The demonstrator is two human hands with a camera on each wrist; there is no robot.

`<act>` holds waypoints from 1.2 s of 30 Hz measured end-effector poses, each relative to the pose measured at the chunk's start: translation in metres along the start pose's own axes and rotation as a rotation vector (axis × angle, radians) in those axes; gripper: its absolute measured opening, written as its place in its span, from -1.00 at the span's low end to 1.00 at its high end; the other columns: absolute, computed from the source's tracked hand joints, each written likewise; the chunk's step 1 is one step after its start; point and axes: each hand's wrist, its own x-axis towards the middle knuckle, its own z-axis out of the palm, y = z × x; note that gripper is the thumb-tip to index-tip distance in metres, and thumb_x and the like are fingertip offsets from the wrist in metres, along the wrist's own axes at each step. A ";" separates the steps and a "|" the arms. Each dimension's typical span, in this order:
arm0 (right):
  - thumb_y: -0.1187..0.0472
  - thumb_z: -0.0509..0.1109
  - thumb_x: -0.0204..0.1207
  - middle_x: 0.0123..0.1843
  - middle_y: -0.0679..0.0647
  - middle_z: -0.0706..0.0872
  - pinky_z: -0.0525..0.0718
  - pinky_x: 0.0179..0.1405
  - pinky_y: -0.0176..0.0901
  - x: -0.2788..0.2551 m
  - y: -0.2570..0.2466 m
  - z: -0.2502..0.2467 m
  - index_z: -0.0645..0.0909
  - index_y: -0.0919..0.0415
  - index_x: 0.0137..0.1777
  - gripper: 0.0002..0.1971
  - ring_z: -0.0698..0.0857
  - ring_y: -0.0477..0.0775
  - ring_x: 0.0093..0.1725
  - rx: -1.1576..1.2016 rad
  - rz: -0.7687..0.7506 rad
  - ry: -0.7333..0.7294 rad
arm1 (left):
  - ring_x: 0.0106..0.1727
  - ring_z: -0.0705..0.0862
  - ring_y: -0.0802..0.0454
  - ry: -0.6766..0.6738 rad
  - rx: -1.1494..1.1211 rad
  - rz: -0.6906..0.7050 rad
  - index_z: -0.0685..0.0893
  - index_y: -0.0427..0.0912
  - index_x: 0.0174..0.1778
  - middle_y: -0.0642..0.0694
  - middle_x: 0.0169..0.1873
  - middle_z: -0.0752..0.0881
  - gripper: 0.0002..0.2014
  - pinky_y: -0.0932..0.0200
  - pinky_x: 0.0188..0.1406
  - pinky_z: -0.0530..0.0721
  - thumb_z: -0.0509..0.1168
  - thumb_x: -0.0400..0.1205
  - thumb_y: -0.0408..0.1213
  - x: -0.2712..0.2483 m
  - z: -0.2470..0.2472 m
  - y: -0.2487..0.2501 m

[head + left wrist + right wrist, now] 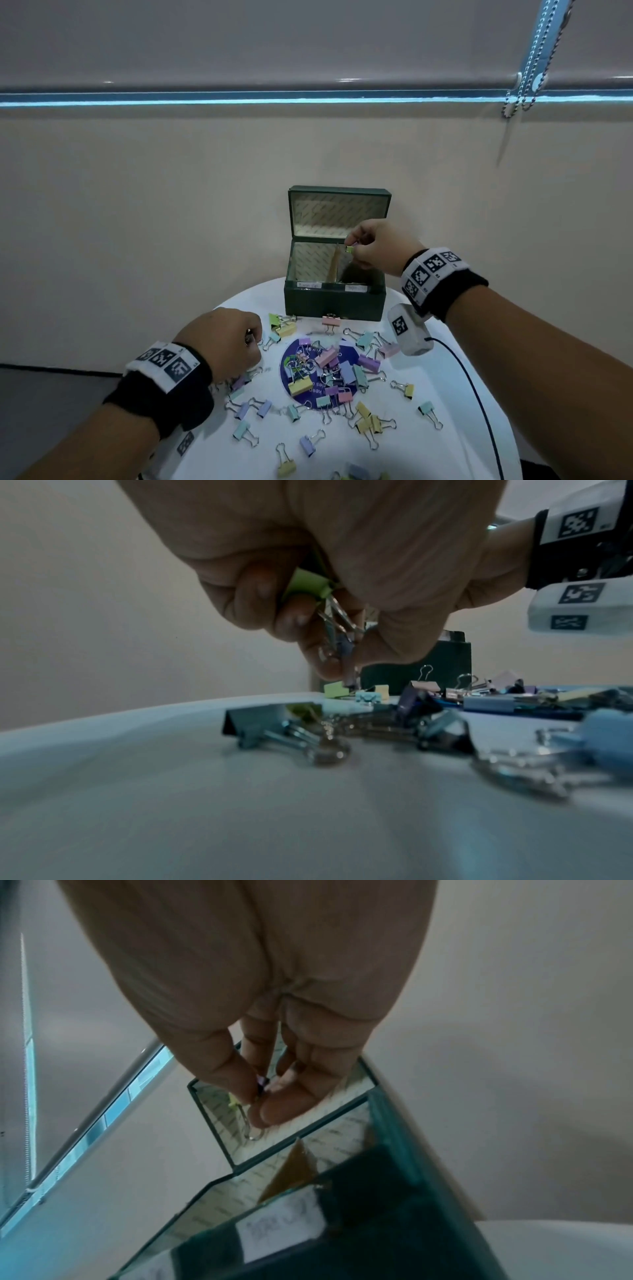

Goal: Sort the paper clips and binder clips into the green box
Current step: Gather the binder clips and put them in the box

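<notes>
The green box (334, 301) stands open at the back of the white round table (455, 394), its lid upright and a brown divider (335, 263) splitting it into two labelled halves. My right hand (371, 245) hovers over the box and pinches a small green binder clip (349, 249), whose wire loop (251, 1129) hangs below the fingertips. My left hand (236, 337) is low at the table's left and grips a green binder clip (308, 584) with other clips' wire handles (337, 618) bunched in its curled fingers. Several pastel binder clips (337, 371) lie scattered in front of the box.
A round purple sticker (308, 394) lies under the pile of clips. A black cable (479, 404) runs along the table's right side. The wall stands close behind the box. A bead chain (534, 58) hangs at the upper right.
</notes>
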 end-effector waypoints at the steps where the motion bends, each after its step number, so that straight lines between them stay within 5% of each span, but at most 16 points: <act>1: 0.34 0.44 0.58 -0.22 0.04 0.80 0.79 -0.19 -0.21 0.003 -0.004 0.004 0.73 0.08 -0.06 -0.87 0.77 -0.05 -0.30 0.006 -0.015 0.002 | -0.22 0.64 0.20 0.010 -0.004 0.004 0.68 0.14 -0.09 0.14 -0.29 0.69 -0.83 0.24 -0.23 0.64 0.21 0.50 -0.12 0.000 0.000 0.000; 5: 0.36 0.44 0.59 0.08 -0.08 0.83 0.81 -0.02 -0.24 0.010 -0.022 0.019 0.82 0.01 0.13 -0.73 0.69 -0.34 -0.28 -0.073 -0.078 -0.084 | -0.20 0.63 0.20 0.038 -0.027 0.013 0.66 0.15 -0.08 0.15 -0.24 0.69 -0.86 0.27 -0.27 0.55 0.22 0.52 -0.10 0.000 -0.001 -0.001; 8: 0.39 0.30 0.62 0.40 -0.11 0.70 0.56 -0.53 -0.49 0.012 -0.026 0.021 0.79 -0.18 0.22 -0.55 0.54 -0.37 -0.57 -0.225 -0.096 -0.165 | -0.17 0.62 0.20 0.061 -0.038 0.034 0.66 0.19 -0.04 0.17 -0.19 0.70 -0.86 0.27 -0.20 0.57 0.24 0.55 -0.09 0.000 -0.003 0.000; 9: 0.39 0.28 0.62 0.44 -0.09 0.68 0.52 -0.53 -0.47 0.010 -0.023 0.019 0.78 -0.19 0.22 -0.55 0.52 -0.32 -0.55 -0.248 -0.099 -0.155 | -0.16 0.62 0.20 0.067 -0.043 0.042 0.67 0.18 -0.03 0.18 -0.18 0.70 -0.86 0.25 -0.16 0.59 0.25 0.56 -0.09 0.000 -0.005 0.000; 11: 0.37 0.31 0.63 0.35 -0.10 0.73 0.66 -0.23 -0.38 0.001 -0.017 0.011 0.77 -0.13 0.21 -0.61 0.57 -0.32 -0.31 -0.245 -0.130 -0.114 | -0.17 0.64 0.19 0.078 -0.074 0.057 0.70 0.16 -0.04 0.18 -0.18 0.72 -0.87 0.21 -0.11 0.64 0.28 0.56 -0.11 0.001 -0.012 0.001; 13: 0.34 0.37 0.60 0.06 -0.15 0.79 0.74 0.08 -0.20 -0.014 -0.006 0.002 0.78 -0.02 0.07 -0.75 0.67 -0.22 -0.13 -0.207 -0.151 -0.075 | -0.20 0.67 0.21 0.096 -0.142 0.065 0.73 0.14 -0.09 0.18 -0.21 0.74 -0.89 0.18 -0.09 0.69 0.32 0.54 -0.14 0.008 -0.023 0.004; 18: 0.23 0.46 0.56 -0.15 -0.19 0.76 0.60 -0.15 -0.40 -0.059 0.030 -0.010 0.79 0.01 -0.06 -0.89 0.68 -0.25 -0.21 -0.328 -0.081 -0.246 | -0.30 0.62 0.20 0.177 -0.316 0.122 0.73 0.07 -0.19 0.16 -0.34 0.70 -0.93 0.30 -0.32 0.50 0.37 0.51 -0.20 0.048 -0.059 0.031; 23: 0.12 0.45 0.54 -0.10 -0.37 0.72 0.73 0.05 -0.23 -0.072 0.051 0.009 0.77 -0.22 0.03 -0.82 0.72 -0.24 -0.06 -0.443 0.013 -0.368 | -0.20 0.63 0.12 0.195 -0.304 0.172 0.73 0.05 -0.14 0.20 -0.29 0.64 -0.92 0.27 -0.29 0.48 0.34 0.55 -0.21 0.100 -0.065 0.069; 26: 0.19 0.46 0.56 -0.02 -0.30 0.76 0.64 -0.01 -0.38 -0.073 0.050 0.019 0.78 -0.17 0.11 -0.76 0.73 -0.20 -0.01 -0.373 0.052 -0.392 | 0.08 0.69 -0.03 0.103 -0.182 0.161 0.74 0.02 0.14 0.03 0.03 0.74 -0.79 0.18 0.02 0.60 0.34 0.64 -0.06 0.118 -0.053 0.083; 30: 0.20 0.45 0.56 0.07 -0.27 0.76 0.67 0.18 -0.23 -0.072 0.046 0.031 0.76 -0.18 0.19 -0.71 0.72 -0.16 0.07 -0.378 0.009 -0.386 | 0.28 0.66 -0.06 0.010 -0.054 0.181 0.55 0.05 0.53 -0.03 0.34 0.69 -0.54 0.13 0.22 0.56 0.26 0.71 0.07 0.121 -0.048 0.084; 33: 0.20 0.43 0.58 0.10 -0.26 0.77 0.70 0.14 -0.23 -0.073 0.045 0.032 0.73 -0.19 0.25 -0.68 0.73 -0.19 0.01 -0.353 0.028 -0.395 | 0.19 0.69 0.02 0.095 -0.098 0.208 0.67 0.05 0.38 0.02 0.22 0.75 -0.68 0.13 0.21 0.59 0.28 0.71 -0.06 0.112 -0.055 0.070; 36: 0.21 0.42 0.60 0.05 -0.26 0.72 0.68 0.07 -0.25 -0.074 0.042 0.033 0.70 -0.15 0.29 -0.67 0.68 -0.22 -0.10 -0.341 0.011 -0.418 | -0.05 0.72 0.07 0.199 -0.140 0.211 0.76 0.03 0.02 0.10 -0.13 0.76 -0.90 0.10 0.05 0.69 0.36 0.66 -0.13 0.097 -0.061 0.050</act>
